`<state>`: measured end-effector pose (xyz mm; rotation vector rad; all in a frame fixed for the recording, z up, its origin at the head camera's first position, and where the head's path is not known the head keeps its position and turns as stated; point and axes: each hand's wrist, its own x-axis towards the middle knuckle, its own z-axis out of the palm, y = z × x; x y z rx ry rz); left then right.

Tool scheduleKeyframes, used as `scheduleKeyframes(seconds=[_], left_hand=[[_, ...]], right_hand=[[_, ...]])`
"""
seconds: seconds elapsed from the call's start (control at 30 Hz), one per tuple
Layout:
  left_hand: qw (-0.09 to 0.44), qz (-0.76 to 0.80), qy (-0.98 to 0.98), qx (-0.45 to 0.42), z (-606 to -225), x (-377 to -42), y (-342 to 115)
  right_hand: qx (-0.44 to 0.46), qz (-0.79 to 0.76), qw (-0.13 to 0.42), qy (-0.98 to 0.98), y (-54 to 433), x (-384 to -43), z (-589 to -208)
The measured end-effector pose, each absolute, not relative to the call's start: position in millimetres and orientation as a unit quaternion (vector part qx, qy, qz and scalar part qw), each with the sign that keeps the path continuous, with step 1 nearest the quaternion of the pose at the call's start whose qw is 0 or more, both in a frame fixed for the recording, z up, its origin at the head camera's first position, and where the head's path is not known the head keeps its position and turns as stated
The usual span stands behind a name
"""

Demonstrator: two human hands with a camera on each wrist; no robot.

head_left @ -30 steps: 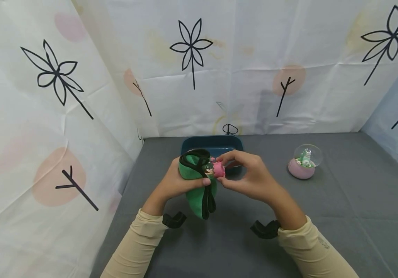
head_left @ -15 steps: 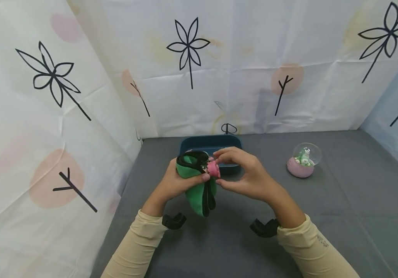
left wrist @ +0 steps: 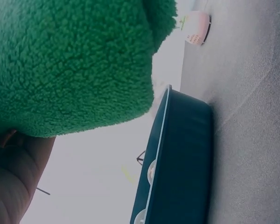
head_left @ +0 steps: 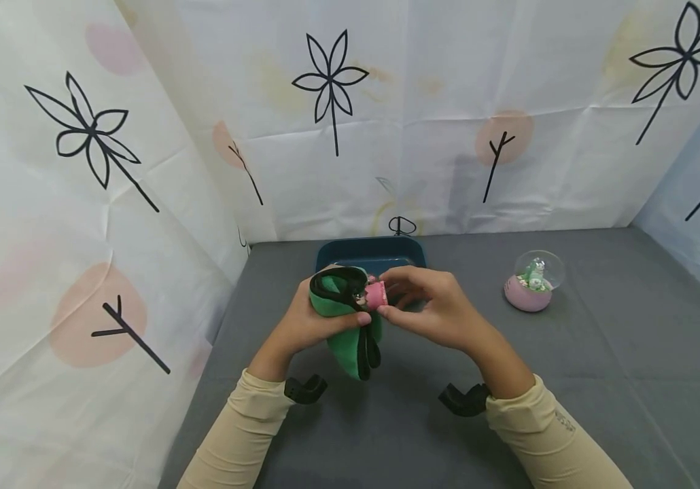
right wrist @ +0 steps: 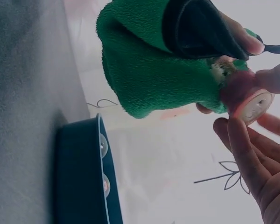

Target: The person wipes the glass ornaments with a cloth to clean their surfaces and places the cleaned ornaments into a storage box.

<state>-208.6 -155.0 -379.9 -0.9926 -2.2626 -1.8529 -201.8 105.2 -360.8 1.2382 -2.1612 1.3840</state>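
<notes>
In the head view my left hand (head_left: 304, 322) grips a folded green towel (head_left: 344, 346) with dark edging, its thumb over the front. The towel wraps round the clear dome of a small snow globe, whose pink base (head_left: 376, 296) sticks out to the right. My right hand (head_left: 438, 309) pinches that base between thumb and fingers. In the right wrist view the base's pale round underside (right wrist: 256, 108) faces the camera. Most of the dome is hidden by the towel. Green fabric fills much of the left wrist view.
Behind the hands stands a dark blue tray (head_left: 371, 248); a clear dome (right wrist: 104, 145) and another show over its rim. A second snow globe (head_left: 529, 293) with a pink base rests on the grey tabletop (head_left: 601, 339) at the right. Printed cloth hangs behind.
The right fingers loosened from the pink base half a second ago and now touch it again. The base has turned slightly in the towel. The left hand keeps its grip, shifted slightly left.
</notes>
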Motion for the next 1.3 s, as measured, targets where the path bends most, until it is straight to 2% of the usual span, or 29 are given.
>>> scheduleKeyframes(seconds=[0.17,0.27,0.4,0.63,0.77,1.0,1.3], left_hand=[[0.037,-0.595,-0.735,-0.323,-379.5,-208.7,-154.9],[0.047,-0.596,-0.738,-0.313,-380.0,-208.7,-155.6],[0.051,-0.609,-0.734,-0.298,-380.4,-207.5,-157.8],[0.031,-0.620,-0.725,-0.298,-380.9,-207.2,-159.0],[0.020,-0.632,-0.714,-0.301,-380.6,-206.8,-158.3],[0.009,-0.628,-0.714,-0.308,-378.9,-206.5,-159.2],[0.022,-0.604,-0.737,-0.303,-379.4,-208.1,-159.6]], right_hand=[[0.375,0.489,0.098,-0.782,104.8,-198.2,-359.2],[0.373,0.490,0.093,-0.782,105.3,-199.0,-359.5],[0.405,0.481,0.124,-0.768,106.8,-201.4,-360.9],[0.487,0.436,0.213,-0.726,104.0,-202.6,-359.9],[0.493,0.432,0.225,-0.721,102.1,-202.0,-359.4],[0.486,0.449,0.205,-0.721,100.6,-201.5,-361.6],[0.398,0.487,0.125,-0.767,100.2,-196.8,-361.3]])
